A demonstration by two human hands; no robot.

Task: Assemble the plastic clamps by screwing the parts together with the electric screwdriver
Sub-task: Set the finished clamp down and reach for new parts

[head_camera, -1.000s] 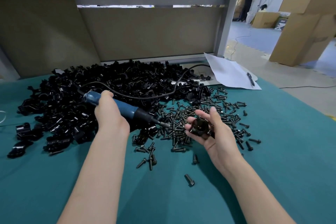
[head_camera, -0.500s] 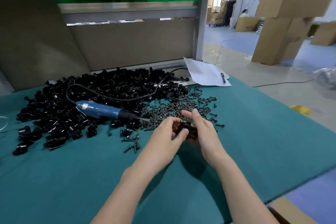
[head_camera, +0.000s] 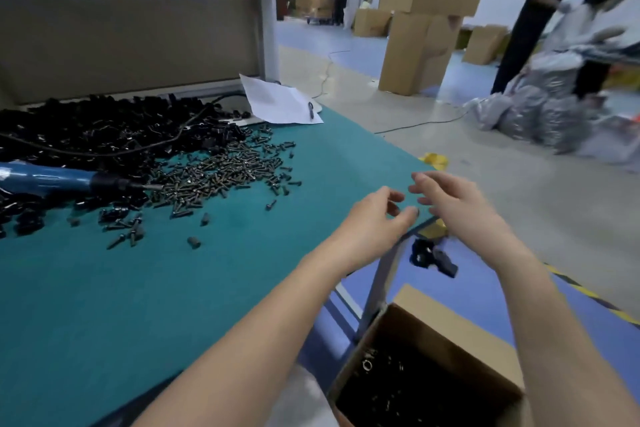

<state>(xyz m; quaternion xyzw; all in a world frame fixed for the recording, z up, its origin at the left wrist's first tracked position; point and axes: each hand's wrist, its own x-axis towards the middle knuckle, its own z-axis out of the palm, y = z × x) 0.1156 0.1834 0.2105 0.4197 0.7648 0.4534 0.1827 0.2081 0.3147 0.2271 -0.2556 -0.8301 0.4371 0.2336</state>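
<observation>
Now I count two hands, both bare. My left hand (head_camera: 377, 218) and right hand (head_camera: 450, 201) hover close together but apart at the right edge of the teal tabletop (head_camera: 138, 288), fingers loose, holding nothing. One black plastic clamp (head_camera: 431, 257), blurred, sits below them past that edge, clear of both hands and above one open brown cardboard box (head_camera: 450, 326) with dark parts inside. One blue electric screwdriver (head_camera: 45, 179) lies far left on the heap of black clamp parts (head_camera: 86, 128), its tip towards the spread of dark screws (head_camera: 221, 170); both are too many to count. One white paper sheet (head_camera: 277, 102) carries one pen (head_camera: 311, 109). Half a second ago both hands were closed round the clamp above the tabletop beside the screws; the screwdriver has not moved since.
</observation>
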